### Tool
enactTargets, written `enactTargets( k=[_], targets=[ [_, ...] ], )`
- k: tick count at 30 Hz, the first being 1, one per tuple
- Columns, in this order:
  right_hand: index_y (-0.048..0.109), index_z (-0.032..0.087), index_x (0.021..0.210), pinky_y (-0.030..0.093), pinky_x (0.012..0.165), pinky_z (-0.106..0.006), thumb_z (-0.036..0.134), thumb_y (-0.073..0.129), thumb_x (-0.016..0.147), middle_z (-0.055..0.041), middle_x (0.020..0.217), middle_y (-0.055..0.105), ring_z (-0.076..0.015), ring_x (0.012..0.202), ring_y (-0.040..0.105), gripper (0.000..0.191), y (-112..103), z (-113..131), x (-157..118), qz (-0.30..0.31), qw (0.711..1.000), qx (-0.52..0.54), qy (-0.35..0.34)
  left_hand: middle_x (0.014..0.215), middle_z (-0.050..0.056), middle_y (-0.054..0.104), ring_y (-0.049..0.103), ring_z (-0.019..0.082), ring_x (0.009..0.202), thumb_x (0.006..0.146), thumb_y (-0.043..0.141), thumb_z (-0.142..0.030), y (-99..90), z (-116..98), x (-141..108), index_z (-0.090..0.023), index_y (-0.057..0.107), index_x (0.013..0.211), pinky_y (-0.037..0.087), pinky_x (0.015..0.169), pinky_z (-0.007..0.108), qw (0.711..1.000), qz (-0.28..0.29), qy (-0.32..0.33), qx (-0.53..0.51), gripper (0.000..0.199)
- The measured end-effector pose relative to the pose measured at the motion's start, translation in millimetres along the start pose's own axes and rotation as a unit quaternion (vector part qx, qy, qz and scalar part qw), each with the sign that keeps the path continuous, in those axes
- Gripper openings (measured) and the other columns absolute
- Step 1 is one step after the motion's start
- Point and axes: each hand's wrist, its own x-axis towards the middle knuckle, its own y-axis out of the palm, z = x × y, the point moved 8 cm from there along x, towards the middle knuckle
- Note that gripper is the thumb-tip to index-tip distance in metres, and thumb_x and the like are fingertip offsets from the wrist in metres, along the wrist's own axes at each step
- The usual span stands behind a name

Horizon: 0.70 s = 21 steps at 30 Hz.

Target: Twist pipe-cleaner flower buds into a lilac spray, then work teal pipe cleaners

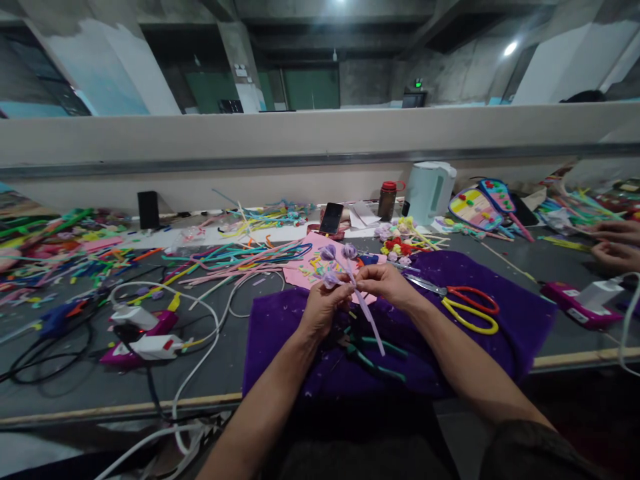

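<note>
A small bunch of lilac flowers on pale stems (369,313) is held above a purple cloth (480,280). My left hand (325,305) is closed around the bunch from the left, below the blossoms. From the right, my right hand (384,283) pinches the same stems. The stem ends hang down between the two hands. Beneath them, green-handled pliers (375,360) lie on the cloth. Scissors with red and yellow handles (470,310) rest to the right. Behind the hands is a pink sheet (299,275) with small colored pieces on it.
Power adapters with cables (150,347) and a glue gun (57,319) lie at the left. Along the back stand a phone (331,219), a red-capped bottle (387,200) and a kettle (431,192). Another person's hands (617,247) are at the far right.
</note>
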Motion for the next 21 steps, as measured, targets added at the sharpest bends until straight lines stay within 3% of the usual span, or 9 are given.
enactTargets(
  k=[5, 11, 21],
  targets=[
    [0.061, 0.012, 0.071, 0.036, 0.053, -0.022, 0.036, 0.062, 0.069, -0.0009, 0.065, 0.055, -0.0101, 0.058, 0.047, 0.024, 4, 8, 0, -0.027, 0.996, -0.076, -0.043, 0.059, -0.002, 0.054, 0.049, 0.007, 0.051, 0.056, 0.072, -0.026, -13.3, 7, 1, -0.013, 0.06, 0.075, 0.035, 0.045, 0.018, 0.995, -0.091, 0.015, -0.024, 0.026],
    [0.062, 0.012, 0.072, 0.038, 0.053, -0.022, 0.036, 0.059, 0.072, -0.0023, 0.068, 0.058, -0.0111, 0.06, 0.05, 0.024, 6, 1, -1, -0.03, 0.993, -0.111, -0.032, 0.06, -0.001, 0.055, 0.049, 0.007, 0.051, 0.055, 0.072, -0.026, -19.2, 12, 5, -0.012, 0.06, 0.07, 0.034, 0.046, 0.019, 0.994, -0.103, 0.017, -0.024, 0.024],
    [0.064, 0.012, 0.08, 0.039, 0.05, -0.022, 0.039, 0.062, 0.068, -0.0017, 0.067, 0.059, -0.0108, 0.057, 0.051, 0.03, 5, -7, 1, -0.025, 0.996, -0.08, -0.008, 0.058, -0.003, 0.054, 0.049, 0.007, 0.051, 0.055, 0.072, -0.025, -18.5, 10, 3, -0.013, 0.059, 0.072, 0.033, 0.045, 0.018, 0.992, -0.116, 0.026, -0.033, 0.024]
  ],
)
